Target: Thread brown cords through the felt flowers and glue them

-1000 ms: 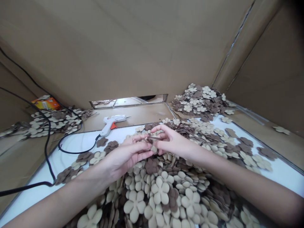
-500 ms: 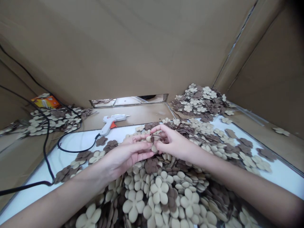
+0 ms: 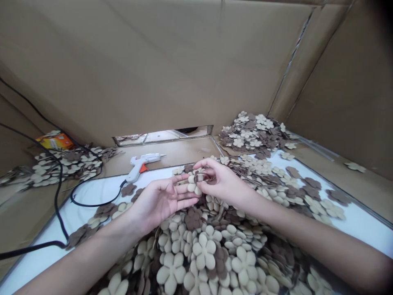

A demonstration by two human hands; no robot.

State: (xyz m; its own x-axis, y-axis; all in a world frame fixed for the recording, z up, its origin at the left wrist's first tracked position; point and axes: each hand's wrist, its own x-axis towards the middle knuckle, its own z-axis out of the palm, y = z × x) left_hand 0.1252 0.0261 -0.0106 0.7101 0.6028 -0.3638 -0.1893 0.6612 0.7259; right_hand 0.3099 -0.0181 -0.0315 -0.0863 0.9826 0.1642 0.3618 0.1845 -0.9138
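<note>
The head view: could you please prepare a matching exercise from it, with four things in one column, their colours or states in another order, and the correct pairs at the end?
Column one:
1. Glue gun
2. Packet at the far left
3. Left hand
4. Flower at the left hand's fingers

Column two:
A. palm showing, fingers stretched out
B. orange and yellow
C. cream
D. white, with an orange trigger

Right pairs: 1-D, 2-B, 3-A, 4-C

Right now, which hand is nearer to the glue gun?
The left hand, just on the near side of the glue gun; the right hand is farther away, off to the gun's right.
</note>
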